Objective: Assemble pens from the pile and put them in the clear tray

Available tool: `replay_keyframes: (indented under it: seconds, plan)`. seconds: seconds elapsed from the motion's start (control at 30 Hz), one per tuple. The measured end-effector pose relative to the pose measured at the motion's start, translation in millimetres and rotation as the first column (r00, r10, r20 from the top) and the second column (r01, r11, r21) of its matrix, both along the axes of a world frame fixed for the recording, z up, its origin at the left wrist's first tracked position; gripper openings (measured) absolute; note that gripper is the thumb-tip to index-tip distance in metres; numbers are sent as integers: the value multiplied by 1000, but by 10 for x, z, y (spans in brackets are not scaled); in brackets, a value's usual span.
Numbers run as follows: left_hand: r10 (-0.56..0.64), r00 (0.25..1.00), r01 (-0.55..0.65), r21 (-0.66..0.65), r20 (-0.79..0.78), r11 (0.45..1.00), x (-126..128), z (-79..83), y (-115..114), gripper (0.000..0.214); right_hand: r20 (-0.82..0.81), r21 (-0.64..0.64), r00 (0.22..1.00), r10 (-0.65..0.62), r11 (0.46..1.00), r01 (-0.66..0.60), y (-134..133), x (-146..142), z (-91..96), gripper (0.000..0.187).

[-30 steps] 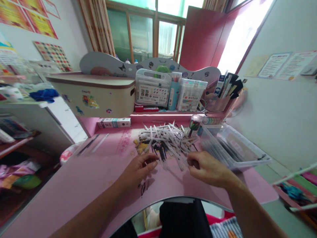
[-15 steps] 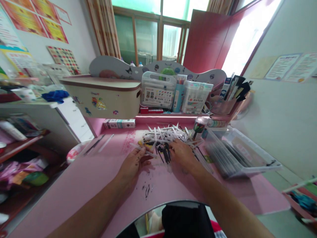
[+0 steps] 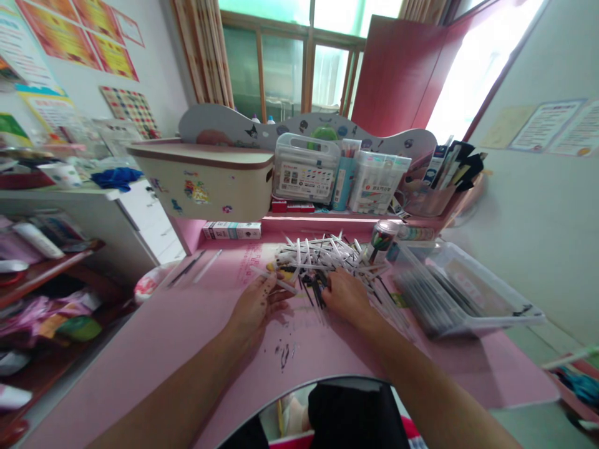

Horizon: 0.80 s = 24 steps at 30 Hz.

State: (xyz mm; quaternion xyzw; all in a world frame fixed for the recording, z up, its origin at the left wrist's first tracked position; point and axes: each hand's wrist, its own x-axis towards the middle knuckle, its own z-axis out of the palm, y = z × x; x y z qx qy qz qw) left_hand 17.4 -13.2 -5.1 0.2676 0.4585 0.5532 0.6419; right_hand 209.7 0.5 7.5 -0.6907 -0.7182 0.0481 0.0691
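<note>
A loose heap of thin white plastic sticks (image 3: 318,259), many with black ends, lies on the pink desk (image 3: 154,355). My left hand (image 3: 255,305) sits at the heap's near left side, with one white stick (image 3: 276,282) held across its fingers. My right hand (image 3: 346,296) rests at the heap's near edge, its fingers curled among the sticks. Anything inside that curl is hidden. Black specks and smudges (image 3: 283,355) mark the desk below the heap.
To the right stands a clear plastic tray (image 3: 468,293) holding dark pens. A printed canister (image 3: 381,242) stands behind it. Along the back are a cream storage box (image 3: 201,181), a clear marker case (image 3: 306,168) and a small carton (image 3: 231,231).
My right hand has moved left and in onto the heap. A white stick now lies across my left fingers. The whole view has shifted slightly.
</note>
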Motion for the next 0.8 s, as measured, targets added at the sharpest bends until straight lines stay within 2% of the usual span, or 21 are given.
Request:
replay_keyframes:
  seconds: [0.07,0.17,0.3,0.37,0.47,0.6,0.7,0.8]
  plan:
    - [9,1000,-9,0,4,1000,2,3,6,10,-59,-24,998,33,999,-34,-11,52,28,21]
    - [47,999,-46,-14,21,999,4,20,14,10,-224,-148,972,77,983,-112,-29,153,85,10]
    - [79,996,-77,-44,44,996,1,51,20,10,-525,-263,846,91,928,-263,-67,236,157,7]
    - [93,994,-90,-57,57,994,0,58,23,10,-618,-293,781,89,896,-334,-91,233,178,7]
    - [110,991,-106,-59,74,993,-1,51,31,10,-685,-327,726,63,864,-383,-118,202,182,5]
    - [111,990,-106,-53,90,993,-7,25,45,7,-733,-318,678,57,852,-415,-125,192,175,5]
    - [126,988,-121,-59,87,991,-8,18,49,9,-742,-322,669,46,850,-417,-126,197,182,4]
    - [122,989,-118,-51,86,992,-6,18,46,10,-722,-349,692,24,850,-394,-131,187,188,6]
